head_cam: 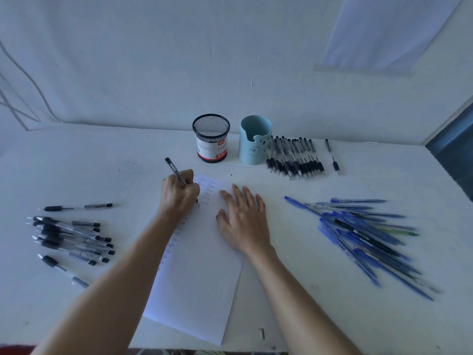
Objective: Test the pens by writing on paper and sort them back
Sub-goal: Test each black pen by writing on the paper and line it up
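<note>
A white sheet of paper (pixel 202 272) lies on the table in front of me, with rows of the word "test" written on it. My left hand (pixel 179 194) grips a black pen (pixel 175 170) with its tip down on the paper near the top. My right hand (pixel 243 221) lies flat on the sheet, fingers spread. A heap of black pens (pixel 71 237) lies at the left. Several black pens (pixel 294 157) lie in a row at the back right. Blue pens (pixel 366 234) are piled at the right.
A black mesh pen cup (pixel 211 138) and a light blue holder with a bear face (pixel 254 143) stand at the back by the wall. One black pen (pixel 76 207) lies alone at the left. The table's front edge runs just below the paper.
</note>
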A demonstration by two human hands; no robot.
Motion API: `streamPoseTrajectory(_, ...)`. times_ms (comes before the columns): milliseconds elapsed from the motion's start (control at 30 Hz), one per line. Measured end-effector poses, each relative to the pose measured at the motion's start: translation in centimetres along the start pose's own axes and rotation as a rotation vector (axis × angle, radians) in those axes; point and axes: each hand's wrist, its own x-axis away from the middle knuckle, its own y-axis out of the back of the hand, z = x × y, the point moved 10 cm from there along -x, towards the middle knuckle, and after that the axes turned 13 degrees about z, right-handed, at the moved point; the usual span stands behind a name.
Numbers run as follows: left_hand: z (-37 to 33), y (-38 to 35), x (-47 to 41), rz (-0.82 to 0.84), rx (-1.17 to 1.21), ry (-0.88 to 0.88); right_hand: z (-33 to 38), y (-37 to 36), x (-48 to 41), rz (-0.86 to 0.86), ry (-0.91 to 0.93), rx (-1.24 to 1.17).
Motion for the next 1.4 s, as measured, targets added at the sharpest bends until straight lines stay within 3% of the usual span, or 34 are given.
streamPoseTrajectory(1400,-0.9,-1.0,0.3,0.041,-0.039,-0.092,-0.1,-0.1,-0.1,-0.011,-0.008,0.002)
